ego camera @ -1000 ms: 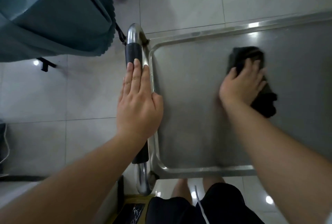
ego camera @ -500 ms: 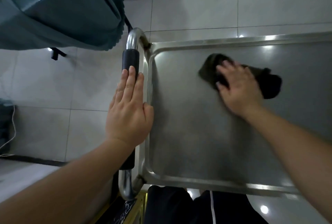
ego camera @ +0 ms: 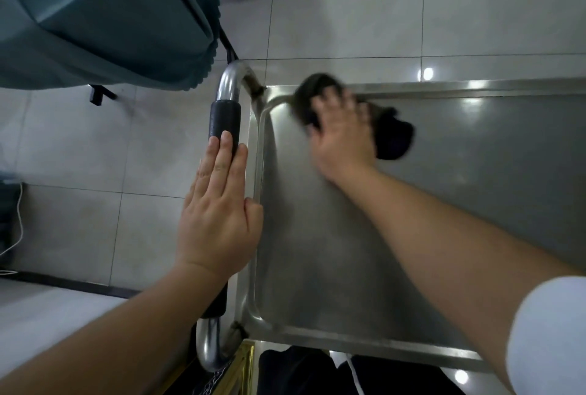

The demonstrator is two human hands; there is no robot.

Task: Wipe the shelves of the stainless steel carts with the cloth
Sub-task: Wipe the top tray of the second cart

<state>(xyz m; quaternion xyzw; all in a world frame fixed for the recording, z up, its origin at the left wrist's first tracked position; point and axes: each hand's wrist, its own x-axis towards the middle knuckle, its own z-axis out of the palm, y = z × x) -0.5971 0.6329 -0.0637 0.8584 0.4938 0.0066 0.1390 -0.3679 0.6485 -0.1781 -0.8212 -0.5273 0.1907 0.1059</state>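
The top shelf (ego camera: 475,204) of a stainless steel cart fills the right half of the view. A dark cloth (ego camera: 393,138) lies in the shelf's far left corner, part of it hidden under my right hand (ego camera: 344,138). That hand presses flat on the cloth with fingers spread; it is blurred by motion. My left hand (ego camera: 218,214) rests flat with straight fingers on the cart's handle (ego camera: 223,119), a steel tube with a black grip along the shelf's left side.
A table draped in teal cloth (ego camera: 104,23) stands at the upper left, close to the handle. Pale floor tiles (ego camera: 348,14) surround the cart. A white cable (ego camera: 19,220) hangs at the left edge. My dark shorts (ego camera: 295,372) show below the shelf's near rim.
My right hand has swept the cloth from the middle of the shelf leftward and away, into the far left corner. My left hand has stayed on the handle.
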